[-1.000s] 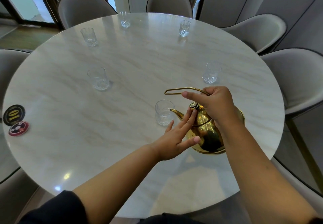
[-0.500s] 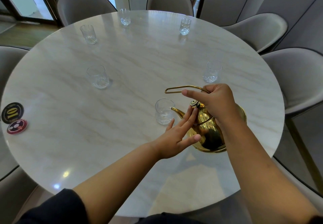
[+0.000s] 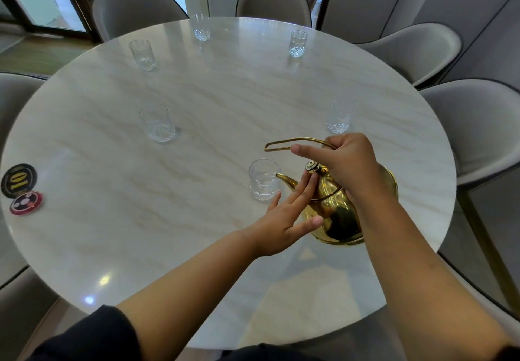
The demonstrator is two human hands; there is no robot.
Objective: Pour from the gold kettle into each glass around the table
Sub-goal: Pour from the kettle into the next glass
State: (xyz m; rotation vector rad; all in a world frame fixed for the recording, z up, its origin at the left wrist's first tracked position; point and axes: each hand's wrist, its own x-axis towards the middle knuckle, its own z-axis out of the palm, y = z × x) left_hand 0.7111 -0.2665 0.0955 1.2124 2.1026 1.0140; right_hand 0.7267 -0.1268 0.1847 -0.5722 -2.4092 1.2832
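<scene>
Bulbous gold kettle (image 3: pixel 342 217) tilts over the round marble counter (image 3: pixel 197 234), spout at the nearest cut-glass tumbler (image 3: pixel 263 182). Right hand (image 3: pixel 349 163), grip round its wire handle (image 3: pixel 298 139); left hand (image 3: pixel 281 225), grip wide, fingers (image 3: pixel 308 189) on the lid (image 3: pixel 327 189).

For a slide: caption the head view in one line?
Right grip tilts the kettle by its handle, spout at the nearest glass rim; left grip straight fingers touch the lid.

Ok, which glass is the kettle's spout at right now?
The glass nearest the person, beside the left hand: the spout tip of the gold kettle reaches its rim. The other five stand away.
</scene>
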